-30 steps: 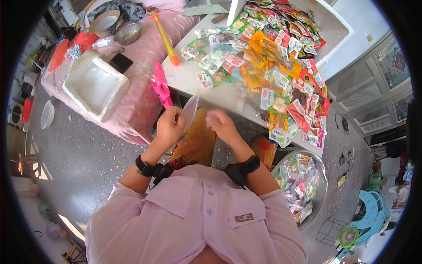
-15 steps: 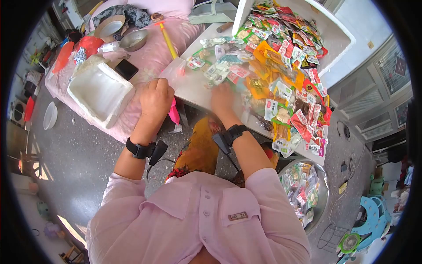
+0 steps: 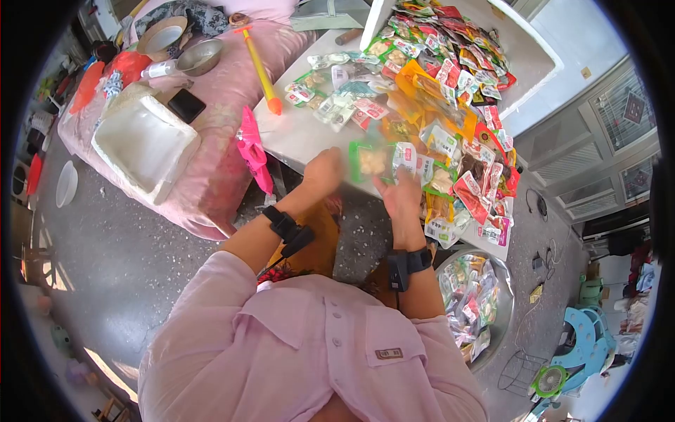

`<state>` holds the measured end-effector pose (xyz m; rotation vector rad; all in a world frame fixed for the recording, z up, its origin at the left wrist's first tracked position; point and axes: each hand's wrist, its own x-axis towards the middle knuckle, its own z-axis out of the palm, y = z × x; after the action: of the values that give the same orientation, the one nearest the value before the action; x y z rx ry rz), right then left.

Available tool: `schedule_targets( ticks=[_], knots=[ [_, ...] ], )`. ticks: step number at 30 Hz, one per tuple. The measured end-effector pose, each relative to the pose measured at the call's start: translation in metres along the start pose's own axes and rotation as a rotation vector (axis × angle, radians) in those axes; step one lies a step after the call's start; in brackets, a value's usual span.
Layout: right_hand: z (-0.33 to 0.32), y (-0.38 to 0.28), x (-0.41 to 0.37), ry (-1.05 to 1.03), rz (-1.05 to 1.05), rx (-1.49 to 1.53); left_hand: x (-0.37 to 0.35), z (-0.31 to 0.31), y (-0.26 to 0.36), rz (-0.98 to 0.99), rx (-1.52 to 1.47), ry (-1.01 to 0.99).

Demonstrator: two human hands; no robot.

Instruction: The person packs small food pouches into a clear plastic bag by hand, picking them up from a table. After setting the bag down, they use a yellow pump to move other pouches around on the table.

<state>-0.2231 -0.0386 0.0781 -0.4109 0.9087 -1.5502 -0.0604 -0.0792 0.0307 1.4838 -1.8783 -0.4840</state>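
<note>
My left hand is closed at the table's front edge, beside a green-edged packet with pale pieces inside; its fingertips are blurred against the packet's left side. My right hand has its fingers apart near a white and green packet, which its fingertips seem to touch. Many coloured snack packets lie heaped on the table to the right. Orange packets lie behind my hands.
A white foam box full of packets stands at the back right. Below it is a metal basin of packets. To the left are a pink-covered bed, an empty foam tray, a phone, a yellow tool and a pink bag.
My left hand has moved right and down, away from the pink bag. My right hand has moved right and opened. The green-edged packet now shows between my hands. The view has shifted slightly.
</note>
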Motion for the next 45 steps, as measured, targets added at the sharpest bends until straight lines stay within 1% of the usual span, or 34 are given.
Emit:
schedule_targets(
  ticks=[6, 9, 12, 15, 18, 21, 24, 25, 28, 29, 32, 35, 36, 38, 41, 42, 44, 45],
  knots=[
    [-0.015, 0.021, 0.008, -0.008, 0.073, 0.112, 0.002, -0.002, 0.005, -0.014, -0.049, -0.005],
    [-0.014, 0.023, 0.01, 0.022, 0.01, 0.052, 0.001, -0.006, 0.011, -0.034, -0.021, -0.005],
    [-0.017, 0.018, 0.009, 0.004, 0.05, 0.017, 0.001, -0.006, 0.009, -0.028, -0.007, -0.038],
    [-0.01, 0.013, 0.0, -0.015, 0.042, 0.015, 0.003, -0.003, 0.006, -0.03, -0.091, 0.088],
    [-0.016, 0.016, 0.003, -0.009, 0.123, 0.021, 0.003, -0.002, 0.007, -0.063, -0.107, 0.07],
    [-0.01, 0.023, 0.008, -0.025, 0.07, 0.106, 0.0, 0.001, 0.009, -0.008, -0.037, -0.02],
    [-0.006, 0.039, 0.024, 0.024, 0.096, 0.15, -0.004, 0.001, 0.016, 0.03, 0.003, -0.041],
    [-0.006, 0.047, 0.03, -0.001, 0.09, 0.161, -0.004, -0.001, 0.02, 0.036, 0.003, -0.06],
    [0.002, 0.052, 0.027, -0.17, 0.182, 0.076, -0.003, -0.014, 0.03, 0.069, 0.002, -0.094],
    [0.004, 0.047, 0.024, -0.138, 0.233, -0.014, -0.002, -0.019, 0.03, 0.092, 0.0, -0.094],
    [-0.001, 0.024, 0.024, -0.133, 0.409, -0.188, -0.001, -0.023, 0.024, 0.14, 0.023, -0.084],
    [-0.011, 0.019, 0.032, -0.274, 0.391, -0.484, -0.003, -0.027, 0.028, 0.237, 0.067, -0.076],
    [-0.007, 0.018, 0.03, -0.263, 0.366, -0.53, -0.003, -0.029, 0.03, 0.279, 0.084, -0.07],
    [0.007, 0.022, 0.023, -0.24, 0.314, -0.624, -0.001, -0.023, 0.024, 0.283, 0.107, -0.093],
    [0.015, 0.055, 0.037, -0.102, 0.206, -0.19, 0.003, -0.03, 0.032, 0.247, 0.099, -0.122],
    [0.016, 0.066, 0.043, -0.098, 0.138, -0.214, 0.004, -0.034, 0.035, 0.229, 0.093, -0.13],
    [0.02, 0.081, 0.051, -0.09, 0.004, -0.258, 0.007, -0.024, 0.022, 0.245, 0.114, -0.07],
    [0.026, 0.073, 0.047, -0.128, 0.06, -0.467, 0.008, -0.02, 0.017, 0.252, 0.124, -0.041]
  ],
)
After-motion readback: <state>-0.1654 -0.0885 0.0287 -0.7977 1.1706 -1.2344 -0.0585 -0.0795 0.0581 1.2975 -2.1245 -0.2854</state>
